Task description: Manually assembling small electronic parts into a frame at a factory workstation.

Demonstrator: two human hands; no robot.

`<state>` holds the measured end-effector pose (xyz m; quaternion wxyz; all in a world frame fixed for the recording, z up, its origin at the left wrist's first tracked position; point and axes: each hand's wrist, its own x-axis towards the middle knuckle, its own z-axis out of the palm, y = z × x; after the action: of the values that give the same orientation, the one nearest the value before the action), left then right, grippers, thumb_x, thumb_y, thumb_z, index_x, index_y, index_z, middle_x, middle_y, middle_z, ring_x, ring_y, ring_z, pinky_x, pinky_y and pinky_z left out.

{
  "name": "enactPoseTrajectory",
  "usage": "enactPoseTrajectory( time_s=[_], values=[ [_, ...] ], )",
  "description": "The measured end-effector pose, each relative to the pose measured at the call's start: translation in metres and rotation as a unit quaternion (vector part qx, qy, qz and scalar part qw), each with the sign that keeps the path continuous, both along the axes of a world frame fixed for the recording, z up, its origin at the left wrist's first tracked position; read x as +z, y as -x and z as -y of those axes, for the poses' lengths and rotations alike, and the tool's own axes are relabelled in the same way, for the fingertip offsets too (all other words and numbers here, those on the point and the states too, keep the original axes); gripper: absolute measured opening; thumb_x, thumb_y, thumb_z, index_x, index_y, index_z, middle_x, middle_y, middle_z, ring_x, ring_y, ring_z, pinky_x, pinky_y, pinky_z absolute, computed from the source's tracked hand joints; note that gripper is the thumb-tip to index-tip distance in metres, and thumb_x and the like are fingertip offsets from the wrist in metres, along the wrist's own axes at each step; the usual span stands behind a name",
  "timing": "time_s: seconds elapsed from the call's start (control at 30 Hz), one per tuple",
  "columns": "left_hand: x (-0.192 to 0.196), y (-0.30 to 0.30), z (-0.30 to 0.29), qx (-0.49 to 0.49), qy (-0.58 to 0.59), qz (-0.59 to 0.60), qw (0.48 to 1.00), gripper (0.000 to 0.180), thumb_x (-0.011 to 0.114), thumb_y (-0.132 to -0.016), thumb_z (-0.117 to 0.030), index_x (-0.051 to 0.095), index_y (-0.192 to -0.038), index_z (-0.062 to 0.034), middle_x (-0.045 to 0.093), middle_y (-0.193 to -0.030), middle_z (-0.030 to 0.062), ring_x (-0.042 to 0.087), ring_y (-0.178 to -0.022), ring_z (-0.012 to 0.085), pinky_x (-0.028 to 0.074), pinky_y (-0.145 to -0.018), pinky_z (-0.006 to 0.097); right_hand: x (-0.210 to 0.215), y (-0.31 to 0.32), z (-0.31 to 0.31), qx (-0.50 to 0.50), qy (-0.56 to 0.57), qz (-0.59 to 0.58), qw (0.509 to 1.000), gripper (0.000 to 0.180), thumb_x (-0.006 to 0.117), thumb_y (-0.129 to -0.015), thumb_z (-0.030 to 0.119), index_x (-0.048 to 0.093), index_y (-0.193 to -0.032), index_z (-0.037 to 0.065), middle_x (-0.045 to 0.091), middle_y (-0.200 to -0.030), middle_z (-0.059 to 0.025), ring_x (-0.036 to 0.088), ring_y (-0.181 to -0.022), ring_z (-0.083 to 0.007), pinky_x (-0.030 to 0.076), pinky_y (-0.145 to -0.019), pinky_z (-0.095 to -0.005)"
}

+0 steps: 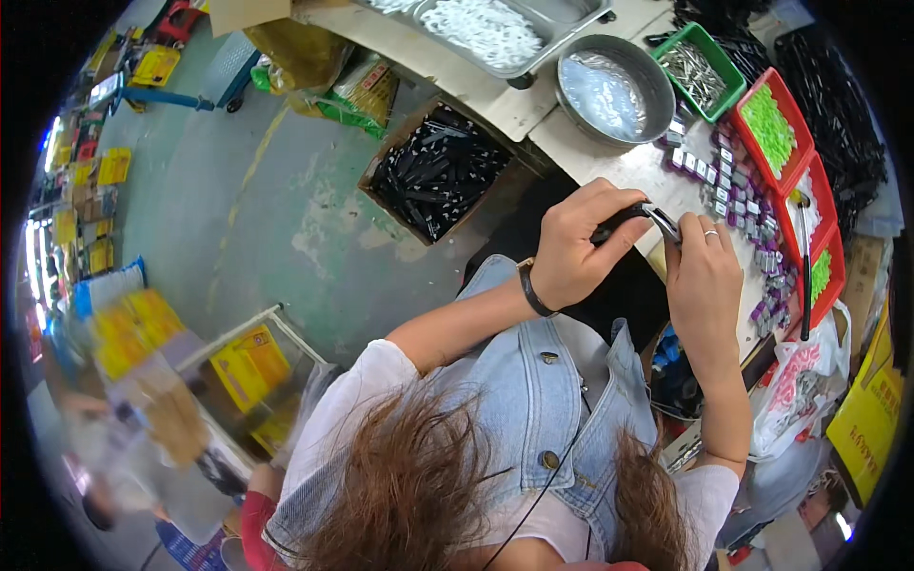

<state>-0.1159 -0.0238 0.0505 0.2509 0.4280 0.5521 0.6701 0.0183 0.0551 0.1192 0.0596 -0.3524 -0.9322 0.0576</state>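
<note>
Up in front of my chest, my left hand (588, 233) is closed around a black-handled piece with a silver metal end (661, 221). The fingertips of my right hand (703, 271) pinch that metal end from the other side. Its exact kind cannot be made out, since my fingers cover much of it. Just beyond my right hand, many small purple-and-silver parts (728, 181) lie scattered on the worktable (595, 157).
Beyond my hands stand a round metal pan (655, 90) holding clear plastic, a green tray (724, 65) of metal pieces, and red trays (800, 119) with bright green parts. A slim black tool (806, 276) lies across them. A cardboard box (392, 221) of black pieces sits on the floor, left.
</note>
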Motion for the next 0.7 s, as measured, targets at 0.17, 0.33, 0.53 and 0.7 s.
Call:
enactPoseTrajectory(
  time_s=[0.17, 0.33, 0.53, 0.7],
  values=[
    [-0.013, 0.008, 0.012, -0.063, 0.033, 0.164, 0.984, 0.017, 0.067, -0.088, -0.001, 0.065, -0.103, 0.0062, 0.062, -0.083, 0.0045, 0.056, -0.065, 0.0078, 0.044, -0.057, 0.023, -0.022, 0.007, -0.001, 0.045, 0.038, -0.018, 0.998, 0.012, 0.063, -0.083, 0.002, 0.052, -0.084, -0.002, 0.059, -0.078, -0.0185, 0.059, -0.079, -0.0371, 0.047, -0.070, -0.0466],
    [-0.009, 0.051, 0.042, -0.247, 0.177, 0.449, 0.840, 0.024, 0.062, -0.095, -0.017, 0.067, -0.099, 0.0059, 0.060, -0.072, 0.0065, 0.053, -0.056, 0.0087, 0.041, -0.050, 0.020, -0.037, 0.027, -0.003, 0.146, 0.105, -0.010, 0.984, 0.013, 0.064, -0.080, 0.000, 0.053, -0.086, -0.002, 0.058, -0.078, -0.0183, 0.059, -0.080, -0.0378, 0.047, -0.070, -0.0463],
    [-0.021, 0.075, 0.079, -0.296, 0.177, 0.604, 0.719, 0.029, 0.055, -0.098, -0.022, 0.061, -0.100, 0.0063, 0.054, -0.070, 0.0038, 0.052, -0.058, 0.0109, 0.042, -0.050, 0.024, -0.071, 0.055, 0.002, 0.267, 0.123, -0.064, 0.954, 0.017, 0.067, -0.076, -0.001, 0.053, -0.085, 0.001, 0.059, -0.081, -0.0161, 0.059, -0.080, -0.0363, 0.048, -0.072, -0.0449],
    [-0.028, 0.081, 0.080, -0.279, 0.159, 0.595, 0.737, 0.027, 0.050, -0.099, -0.020, 0.059, -0.105, 0.0053, 0.055, -0.077, 0.0072, 0.053, -0.063, 0.0139, 0.041, -0.052, 0.026, -0.076, 0.063, 0.001, 0.286, 0.078, -0.094, 0.950, 0.019, 0.070, -0.077, 0.007, 0.051, -0.079, 0.003, 0.059, -0.077, -0.0132, 0.059, -0.078, -0.0328, 0.049, -0.070, -0.0414]
  ],
)
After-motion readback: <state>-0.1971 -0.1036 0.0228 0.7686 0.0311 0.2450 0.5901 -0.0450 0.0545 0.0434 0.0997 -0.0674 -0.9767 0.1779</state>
